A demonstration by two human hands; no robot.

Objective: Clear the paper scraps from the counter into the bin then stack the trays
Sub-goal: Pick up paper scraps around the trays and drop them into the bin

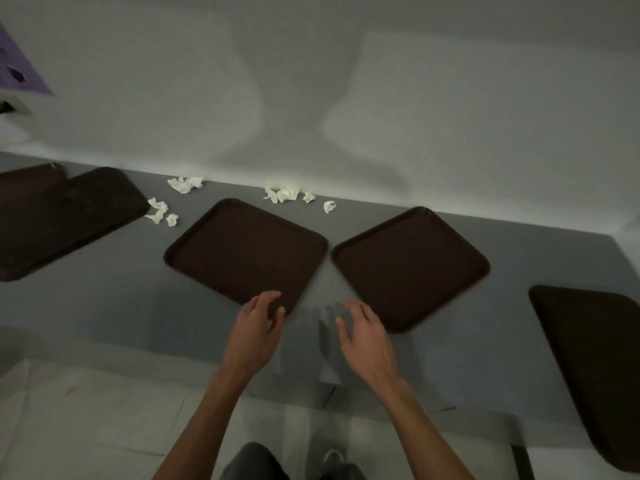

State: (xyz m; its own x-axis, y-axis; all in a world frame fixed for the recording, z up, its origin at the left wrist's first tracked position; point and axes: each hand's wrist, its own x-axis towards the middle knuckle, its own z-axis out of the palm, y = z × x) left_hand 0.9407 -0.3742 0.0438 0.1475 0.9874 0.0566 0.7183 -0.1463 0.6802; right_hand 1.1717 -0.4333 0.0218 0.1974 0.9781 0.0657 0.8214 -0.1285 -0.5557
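Palms down and empty, the left hand (261,315) hangs over the near corner of the centre-left tray (246,251) and the right hand (363,330) over bare counter (104,306) just beside the centre-right tray (410,268). Both have fingers loosely spread and grip nothing; whether the left one touches the tray rim cannot be told.

The clearing step looks unstarted. The paper scraps (282,194) lie in small white clusters along the back of the counter, against the wall (450,98), behind the centre-left tray and between it and the two overlapping trays (69,220) at the far left. A fifth tray, the right-end tray (595,368), sits well apart, hanging over the front edge.

The next move probably calls for a reach past the trays to gather the light, crumpled bits into a cupped hand. No bin is in view, so it must first be found.

The counter is flat matt grey in dim light. A purple sheet (17,64) shows at upper left, and pale floor (86,427) below.
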